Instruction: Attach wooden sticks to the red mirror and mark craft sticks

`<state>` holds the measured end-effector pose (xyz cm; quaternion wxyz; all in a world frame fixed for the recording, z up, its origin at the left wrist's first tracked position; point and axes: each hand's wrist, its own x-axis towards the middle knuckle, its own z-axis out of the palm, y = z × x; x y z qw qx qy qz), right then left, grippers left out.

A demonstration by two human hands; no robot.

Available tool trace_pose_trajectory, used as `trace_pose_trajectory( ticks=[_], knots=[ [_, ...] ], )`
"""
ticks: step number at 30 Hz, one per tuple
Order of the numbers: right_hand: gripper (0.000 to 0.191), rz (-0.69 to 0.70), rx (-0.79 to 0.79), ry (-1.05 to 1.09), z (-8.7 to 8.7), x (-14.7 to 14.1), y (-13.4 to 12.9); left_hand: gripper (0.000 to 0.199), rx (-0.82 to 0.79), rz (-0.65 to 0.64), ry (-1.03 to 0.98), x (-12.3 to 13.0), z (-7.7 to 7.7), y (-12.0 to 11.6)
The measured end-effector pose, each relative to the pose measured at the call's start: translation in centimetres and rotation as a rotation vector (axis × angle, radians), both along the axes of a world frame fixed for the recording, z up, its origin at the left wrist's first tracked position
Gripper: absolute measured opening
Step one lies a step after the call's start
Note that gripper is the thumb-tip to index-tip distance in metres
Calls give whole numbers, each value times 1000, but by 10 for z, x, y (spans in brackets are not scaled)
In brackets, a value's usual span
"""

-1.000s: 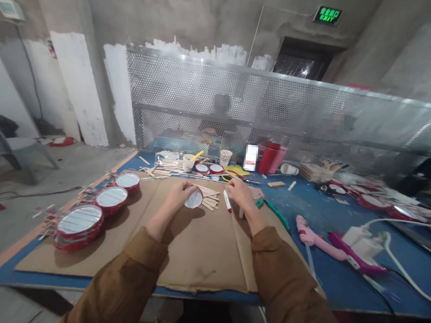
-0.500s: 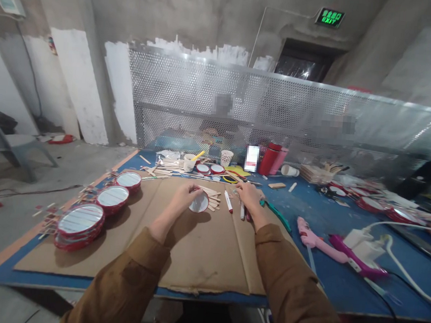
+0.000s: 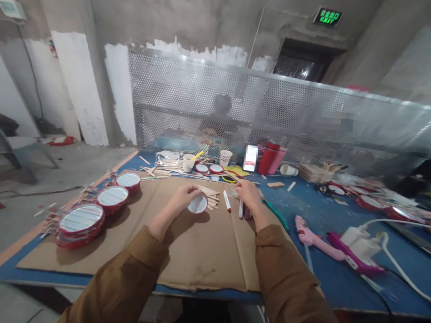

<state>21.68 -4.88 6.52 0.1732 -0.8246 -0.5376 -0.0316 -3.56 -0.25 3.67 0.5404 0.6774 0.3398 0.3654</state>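
- In the middle of the frame, we saw the left hand (image 3: 182, 199) pinched on a red-edged white disc (image 3: 198, 204), raised over the cardboard (image 3: 201, 250); wooden sticks (image 3: 213, 199) lay fanned just beside it;
- Right of centre, we saw the right hand (image 3: 248, 194), fingertips drawn together, near a white marker (image 3: 227, 200); we could not tell whether they gripped anything;
- At the left, we saw round red-rimmed pieces (image 3: 112, 196) on the cardboard; at the lower right, a pink glue gun (image 3: 316, 240) lay on the blue bench (image 3: 331, 208).
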Motion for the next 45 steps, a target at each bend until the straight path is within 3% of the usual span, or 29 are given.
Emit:
trace_pose_trajectory(
  ticks=[16, 25, 32, 37, 41, 45],
  knots=[
    [26, 78, 72, 60, 10, -17, 0, 22, 86, -15, 36, 0, 6, -7],
    [29, -110, 7, -62, 8, -6, -10, 22, 93, -9, 73, 1, -1, -1],
    [21, 18, -67, -8, 1, -9, -6, 24, 86, -6, 93, 1, -1, 1],
    [15, 28, -114, 44, 1, -9, -6, 24, 123, -2, 110, 1, -1, 3],
    [16, -48, -76, 81, 9, 3, -9, 22, 118, 1, 126, 1, -3, 3],
    [37, -243, 74, 84, 23, 24, -19, 23, 95, -9, 110, 1, -3, 1]
  ],
)
